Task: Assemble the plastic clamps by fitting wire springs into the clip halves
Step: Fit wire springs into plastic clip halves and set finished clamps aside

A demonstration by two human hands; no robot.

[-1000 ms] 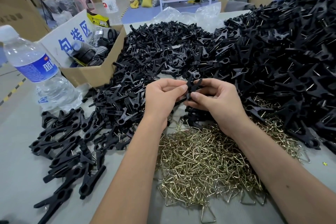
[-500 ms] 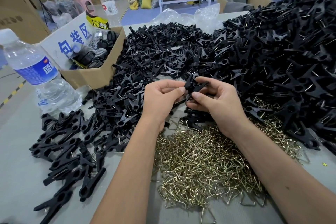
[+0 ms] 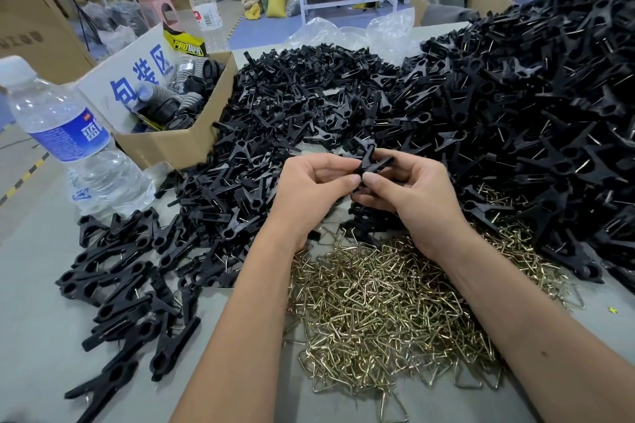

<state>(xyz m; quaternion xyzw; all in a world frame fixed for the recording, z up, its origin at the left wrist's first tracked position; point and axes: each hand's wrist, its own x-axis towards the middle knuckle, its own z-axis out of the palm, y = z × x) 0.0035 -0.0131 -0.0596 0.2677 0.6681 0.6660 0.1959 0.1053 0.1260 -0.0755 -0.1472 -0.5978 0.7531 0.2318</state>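
A black plastic clamp (image 3: 372,161) is held above the table's middle, pinched between both hands. My left hand (image 3: 309,192) grips its left end with thumb and curled fingers. My right hand (image 3: 412,196) holds its right side, thumb pressed against the clamp's near end. Whether a wire spring sits in it is hidden by my fingers. Below my wrists lies a heap of brass-coloured wire springs (image 3: 388,312). Loose black clip halves (image 3: 309,103) are piled behind my hands. Assembled clamps (image 3: 117,288) lie at the left.
A huge mound of black clamps (image 3: 543,120) fills the right side. A cardboard box (image 3: 171,144) of black parts stands at the back left, with a water bottle (image 3: 75,144) beside it. Clear plastic bags (image 3: 347,34) lie at the table's far edge.
Both hands stay together on the clamp. The fingers have shifted a little and the clamp has turned slightly between them.
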